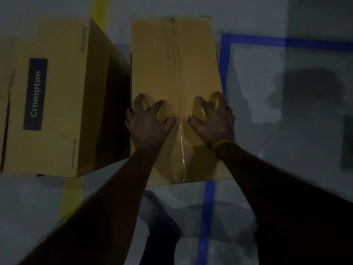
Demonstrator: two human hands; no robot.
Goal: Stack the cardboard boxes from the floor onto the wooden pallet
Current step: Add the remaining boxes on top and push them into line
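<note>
A plain cardboard box (172,60) with a taped seam down its top lies on the grey floor in front of me. My left hand (149,123) and my right hand (212,121) both rest on its near top, one on each side of the seam. Their fingers are spread and arched, with the fingertips pressing on the cardboard and the outer fingers at the box's side edges. A larger box (63,92) with a dark "Crompton" label stands close by on the left. No wooden pallet is in view.
Blue tape lines (223,60) mark a rectangle on the floor to the right of the box. A yellow stripe (100,12) runs behind and under the left box. My white shoe (152,209) stands just before the box. The scene is dim.
</note>
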